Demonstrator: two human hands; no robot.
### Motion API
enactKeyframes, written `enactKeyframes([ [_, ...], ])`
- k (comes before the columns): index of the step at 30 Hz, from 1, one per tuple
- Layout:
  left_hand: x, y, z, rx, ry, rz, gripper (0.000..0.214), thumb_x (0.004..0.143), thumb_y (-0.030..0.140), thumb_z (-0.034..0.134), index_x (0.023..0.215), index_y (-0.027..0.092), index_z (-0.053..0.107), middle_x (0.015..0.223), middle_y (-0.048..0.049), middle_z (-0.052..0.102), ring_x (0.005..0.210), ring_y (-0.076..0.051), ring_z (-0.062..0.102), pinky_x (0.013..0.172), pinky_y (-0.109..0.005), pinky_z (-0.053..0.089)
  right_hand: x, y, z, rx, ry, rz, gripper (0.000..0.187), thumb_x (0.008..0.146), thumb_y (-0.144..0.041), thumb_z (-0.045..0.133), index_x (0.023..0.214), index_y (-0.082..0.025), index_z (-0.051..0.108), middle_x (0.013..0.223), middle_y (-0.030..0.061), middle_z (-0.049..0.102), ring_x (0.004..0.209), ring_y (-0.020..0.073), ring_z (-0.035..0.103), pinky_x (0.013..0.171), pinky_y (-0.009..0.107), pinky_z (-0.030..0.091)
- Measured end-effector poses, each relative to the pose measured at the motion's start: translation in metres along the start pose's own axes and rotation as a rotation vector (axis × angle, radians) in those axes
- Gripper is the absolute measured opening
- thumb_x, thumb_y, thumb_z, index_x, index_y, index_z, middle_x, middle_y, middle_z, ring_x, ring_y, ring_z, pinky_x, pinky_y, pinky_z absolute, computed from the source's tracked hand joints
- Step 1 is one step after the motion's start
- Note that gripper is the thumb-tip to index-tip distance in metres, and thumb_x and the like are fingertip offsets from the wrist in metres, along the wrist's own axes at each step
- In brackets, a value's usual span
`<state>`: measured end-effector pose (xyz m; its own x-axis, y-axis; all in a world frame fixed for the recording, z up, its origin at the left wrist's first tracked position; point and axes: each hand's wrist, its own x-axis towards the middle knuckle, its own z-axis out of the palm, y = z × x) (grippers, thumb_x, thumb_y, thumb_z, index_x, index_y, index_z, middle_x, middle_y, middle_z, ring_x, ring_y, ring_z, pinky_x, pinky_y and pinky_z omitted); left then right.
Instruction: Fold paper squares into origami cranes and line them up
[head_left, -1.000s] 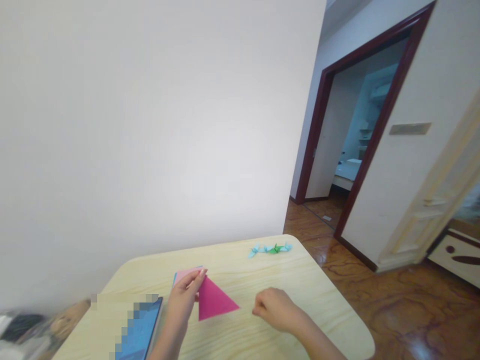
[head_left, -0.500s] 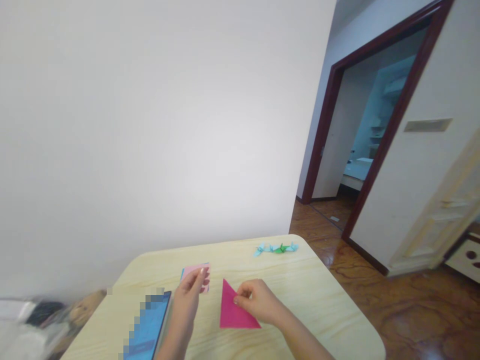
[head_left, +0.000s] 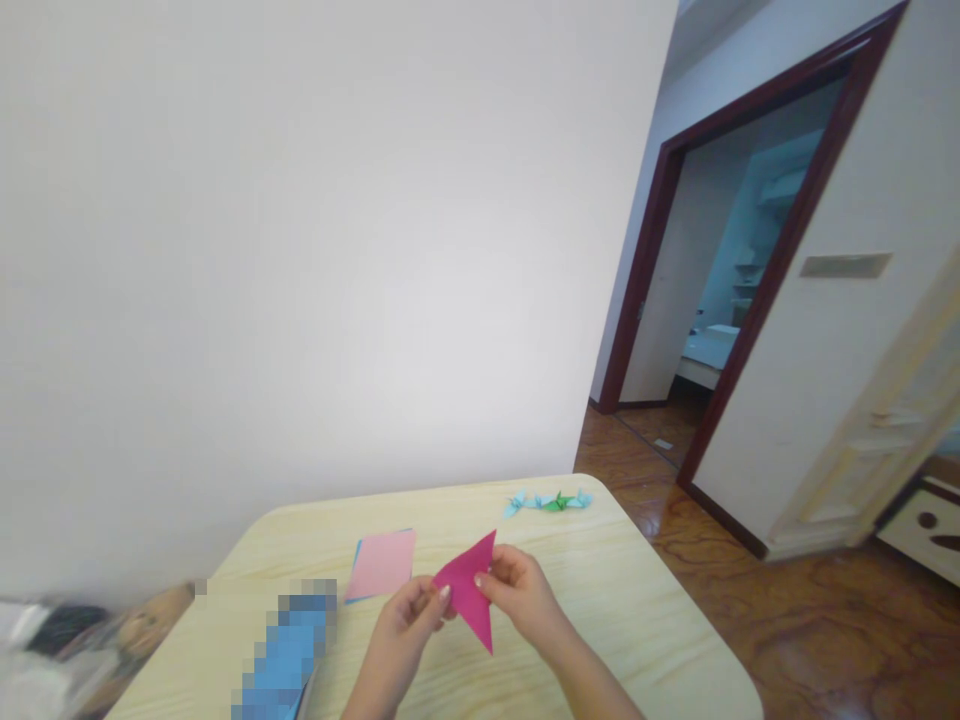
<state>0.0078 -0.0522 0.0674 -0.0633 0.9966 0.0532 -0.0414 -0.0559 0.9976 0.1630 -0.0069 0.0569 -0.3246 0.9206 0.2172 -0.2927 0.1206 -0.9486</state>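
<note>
A magenta sheet of origami paper [head_left: 466,588], folded into a triangle, is held above the table between both hands. My left hand [head_left: 411,622] pinches its left corner between thumb and fingers. On the opposite side, my right hand [head_left: 517,588] grips the long edge near its middle, with one point of the paper rising above and another hanging below. Beyond my left hand lies a small stack of paper squares [head_left: 382,565], pink on top with blue showing at the edges. Several folded paper cranes [head_left: 559,502], light blue and green, sit in a row at the far right.
The pale wood-grain table [head_left: 630,620] has rounded corners and meets a white wall [head_left: 337,250]. A device with a blue screen [head_left: 289,655], partly pixelated, lies at the left. A dark-framed doorway [head_left: 671,270] opens beyond, at the right.
My left hand has moved right and down from beside the paper stack and taken hold of the magenta paper. The paper has turned, its square corner now pointing left.
</note>
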Motion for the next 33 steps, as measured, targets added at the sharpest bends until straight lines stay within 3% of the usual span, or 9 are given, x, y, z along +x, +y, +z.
enactKeyframes([
  [5, 0.0, 0.002, 0.006, -0.192, 0.0, -0.014, 0.029, 0.061, 0.044, 0.069, 0.06, 0.016, 0.059, 0.049, 0.0038, 0.055, 0.048, -0.01, 0.049, 0.049, -0.021, 0.039, -0.004, -0.011, -0.002, -0.103, 0.009, -0.214, 0.004, 0.067, -0.02, 0.069, 0.064, -0.022, 0.07, 0.077, 0.0025, 0.059, 0.071, 0.0142, 0.056, 0.057, 0.023, 0.045],
  [10, 0.0, 0.006, 0.008, -0.294, 0.005, -0.057, 0.029, 0.064, 0.045, 0.067, 0.066, 0.017, 0.061, 0.057, 0.001, 0.063, 0.053, -0.013, 0.057, 0.055, -0.025, 0.046, -0.007, -0.017, -0.002, -0.137, -0.086, -0.19, 0.011, 0.07, -0.016, 0.065, 0.068, -0.024, 0.072, 0.086, 0.0039, 0.063, 0.077, 0.0155, 0.059, 0.063, 0.025, 0.049],
  [14, 0.001, 0.009, 0.009, -0.332, 0.003, -0.078, 0.028, 0.065, 0.044, 0.066, 0.068, 0.017, 0.063, 0.063, -0.0014, 0.067, 0.059, -0.017, 0.062, 0.058, -0.028, 0.049, -0.006, -0.015, 0.0, -0.179, -0.119, -0.203, 0.016, 0.072, -0.013, 0.059, 0.074, -0.024, 0.072, 0.081, 0.0042, 0.066, 0.071, 0.0153, 0.061, 0.059, 0.025, 0.051],
  [18, -0.001, 0.008, 0.008, -0.278, -0.031, -0.135, 0.035, 0.067, 0.049, 0.063, 0.08, 0.017, 0.065, 0.07, -0.0032, 0.068, 0.061, -0.018, 0.063, 0.057, -0.028, 0.049, -0.005, -0.016, 0.0, -0.291, -0.006, -0.29, 0.023, 0.071, -0.008, 0.056, 0.075, -0.024, 0.072, 0.082, 0.0049, 0.067, 0.073, 0.0164, 0.062, 0.057, 0.024, 0.051],
  [21, -0.004, 0.005, 0.009, -0.182, -0.057, -0.146, 0.04, 0.059, 0.05, 0.069, 0.081, 0.017, 0.066, 0.067, -0.0035, 0.067, 0.06, -0.017, 0.063, 0.053, -0.026, 0.048, -0.005, -0.017, -0.001, -0.402, 0.057, -0.348, 0.026, 0.07, -0.006, 0.054, 0.077, -0.024, 0.072, 0.084, 0.0056, 0.067, 0.077, 0.0174, 0.062, 0.062, 0.025, 0.051],
  [24, -0.007, 0.001, 0.012, -0.135, -0.05, -0.084, 0.043, 0.05, 0.039, 0.077, 0.085, 0.017, 0.064, 0.065, -0.001, 0.065, 0.056, -0.015, 0.061, 0.05, -0.024, 0.045, -0.006, -0.019, -0.002, -0.495, 0.077, -0.373, 0.028, 0.071, -0.005, 0.053, 0.081, -0.024, 0.071, 0.087, 0.0058, 0.067, 0.081, 0.0179, 0.062, 0.068, 0.027, 0.05],
  [27, -0.008, -0.002, 0.013, -0.118, -0.02, -0.036, 0.039, 0.052, 0.031, 0.077, 0.086, 0.018, 0.063, 0.068, -0.0008, 0.066, 0.055, -0.014, 0.06, 0.052, -0.024, 0.045, -0.01, -0.022, -0.001, -0.528, 0.077, -0.375, 0.027, 0.073, -0.007, 0.053, 0.082, -0.025, 0.07, 0.088, 0.0058, 0.066, 0.083, 0.0184, 0.061, 0.073, 0.029, 0.049],
  [30, -0.008, -0.002, 0.011, -0.05, 0.026, 0.024, 0.028, 0.059, 0.032, 0.072, 0.081, 0.018, 0.064, 0.07, -0.0026, 0.068, 0.062, -0.017, 0.062, 0.058, -0.027, 0.048, -0.015, -0.024, 0.001, -0.436, 0.033, -0.333, 0.021, 0.074, -0.01, 0.054, 0.081, -0.023, 0.068, 0.091, 0.0063, 0.064, 0.087, 0.0193, 0.059, 0.077, 0.031, 0.047],
  [33, -0.007, -0.001, 0.006, 0.102, 0.057, 0.104, 0.019, 0.062, 0.031, 0.068, 0.077, 0.018, 0.066, 0.071, -0.0038, 0.069, 0.065, -0.019, 0.062, 0.062, -0.028, 0.048, -0.015, -0.022, 0.002, -0.236, 0.011, -0.229, 0.023, 0.075, -0.017, 0.056, 0.097, -0.022, 0.059, 0.093, 0.0059, 0.062, 0.085, 0.0188, 0.059, 0.073, 0.031, 0.047],
])
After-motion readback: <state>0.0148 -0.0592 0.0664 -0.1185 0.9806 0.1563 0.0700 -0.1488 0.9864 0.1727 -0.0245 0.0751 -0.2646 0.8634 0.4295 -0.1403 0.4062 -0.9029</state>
